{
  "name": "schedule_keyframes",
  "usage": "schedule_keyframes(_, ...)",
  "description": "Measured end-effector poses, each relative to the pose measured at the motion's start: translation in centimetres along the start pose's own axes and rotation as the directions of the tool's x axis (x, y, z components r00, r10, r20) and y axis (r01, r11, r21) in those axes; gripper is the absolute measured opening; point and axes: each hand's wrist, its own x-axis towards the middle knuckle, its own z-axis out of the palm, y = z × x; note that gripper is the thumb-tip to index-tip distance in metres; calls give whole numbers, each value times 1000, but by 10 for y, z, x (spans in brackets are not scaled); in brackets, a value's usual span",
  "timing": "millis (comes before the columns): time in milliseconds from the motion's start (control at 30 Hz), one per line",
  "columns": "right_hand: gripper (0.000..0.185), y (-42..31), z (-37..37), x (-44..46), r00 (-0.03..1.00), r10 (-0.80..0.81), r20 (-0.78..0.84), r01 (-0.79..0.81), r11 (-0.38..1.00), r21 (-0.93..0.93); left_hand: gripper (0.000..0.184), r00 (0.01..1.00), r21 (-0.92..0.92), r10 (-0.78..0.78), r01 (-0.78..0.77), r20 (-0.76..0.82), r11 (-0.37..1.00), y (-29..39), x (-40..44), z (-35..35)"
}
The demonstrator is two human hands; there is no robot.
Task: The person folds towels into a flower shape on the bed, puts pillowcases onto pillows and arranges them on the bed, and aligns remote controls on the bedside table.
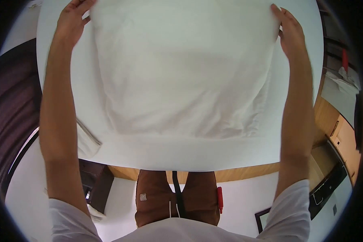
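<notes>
A wide white cloth (181, 68) is spread over the white table (181, 153), with wrinkles along its near edge and lower right corner. Its far edge runs out of the top of the view. At the upper left, my left hand (72, 20) pinches the cloth's left side, its fingertips partly cut off by the frame. My right hand (290, 30) grips the opposite side at the upper right, thumb and fingers closed at the edge. Both arms reach forward over the table.
A folded white cloth (88, 141) lies at the table's near left edge, beside my left forearm. Dark draped fabric (14, 109) is at the left. Below the table edge stands a dark box (97, 181). Wooden furniture (330, 117) is at the right.
</notes>
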Motion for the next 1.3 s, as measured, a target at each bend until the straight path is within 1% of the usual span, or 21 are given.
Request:
schedule_keyframes(67,38,-31,40,-71,973,-126,-194,26,893,-450,14,967,265,253,-253,32,931,21,-35,21)
schedule_keyframes(100,32,-17,54,-91,925,-360,-123,255,825,-504,11,940,278,337,-339,58,899,29,-67,44)
schedule_keyframes(133,27,5,71,-109,815,-578,-43,468,701,-538,13,902,289,424,-429,83,856,32,-96,71)
schedule_keyframes(200,23,10,112,-160,871,-490,15,464,813,-351,14,810,325,572,-580,131,747,13,-130,116)
schedule_keyframes(267,23,41,144,-181,915,-402,41,389,847,-363,21,805,395,542,-591,240,703,-11,-153,147)
schedule_keyframes(467,28,92,176,-197,904,-427,-12,385,828,-407,22,831,527,513,-542,216,655,-47,-174,179)
schedule_keyframes(567,43,79,163,-216,933,-357,37,349,880,-323,20,808,428,564,-575,169,697,-42,-183,175)
schedule_keyframes(633,53,76,135,-245,920,-383,-84,279,791,-544,24,881,451,468,-446,69,773,-36,-211,149)
schedule_keyframes(667,58,74,117,-261,903,-407,-139,231,731,-642,28,923,545,383,-302,-39,782,-43,-227,133)
schedule_keyframes(700,60,80,99,-277,915,-327,-238,106,761,-640,35,941,595,281,-119,-188,795,-46,-246,115)
schedule_keyframes(733,63,95,82,-290,909,-245,-337,-18,785,-619,47,932,642,250,-24,-263,766,-58,-261,94)
schedule_keyframes(767,61,114,64,-302,935,16,-354,-192,861,-470,51,932,660,116,153,-344,735,-69,-278,79)
schedule_keyframes(800,59,128,51,-310,907,278,-318,-377,871,-315,51,918,614,-38,294,-395,733,-86,-293,70)
schedule_keyframes(833,56,127,45,-313,846,496,-197,-515,855,-58,47,896,234,-297,383,-331,894,-91,-300,64)
schedule_keyframes(867,53,124,40,-315,755,655,-23,-641,746,180,46,873,126,-401,447,-279,886,-96,-308,61)
schedule_keyframes(900,50,121,37,-314,650,738,183,-740,558,376,45,844,19,-492,507,-213,862,-96,-311,61)
schedule_keyframes(933,46,113,33,-312,635,734,243,-733,472,489,44,808,-82,-574,568,-136,819,-98,-314,62)
schedule_keyframes(1000,37,101,30,-307,606,707,365,-698,253,670,37,825,-222,-558,530,-89,818,-101,-317,61)
schedule_keyframes(1100,37,107,25,-303,635,668,387,-637,169,752,32,793,-397,-608,549,-30,736,-93,-313,54)
schedule_keyframes(1200,36,137,13,-316,848,499,181,-447,487,750,27,727,-444,-685,627,41,639,-77,-311,44)
schedule_keyframes(1300,31,136,6,-327,780,618,95,-523,561,642,26,718,-354,-692,667,71,655,-78,-313,36)
